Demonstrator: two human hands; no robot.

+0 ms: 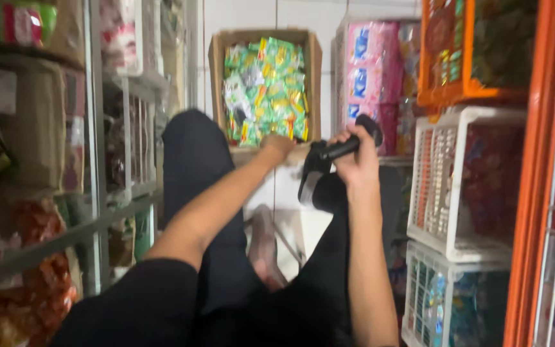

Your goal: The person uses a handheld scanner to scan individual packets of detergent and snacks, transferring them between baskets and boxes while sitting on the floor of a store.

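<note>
My right hand (354, 157) is closed around the black handle of a handheld tool (329, 160), held up in front of me. Stretched forward, my left hand (280, 146) grips the near edge of an open cardboard box (218, 71) filled with green and yellow snack packets (266, 87). The box stands on the floor ahead, just beyond my black-trousered legs and a bare foot (266, 247).
A metal shelf rack (94, 193) with packaged goods lines the left. On the right stand stacked white plastic crates (444, 186), an orange crate (457, 90) and an orange frame (534, 193). Pink packages (370, 71) sit behind the box. White floor tiles show in the narrow aisle.
</note>
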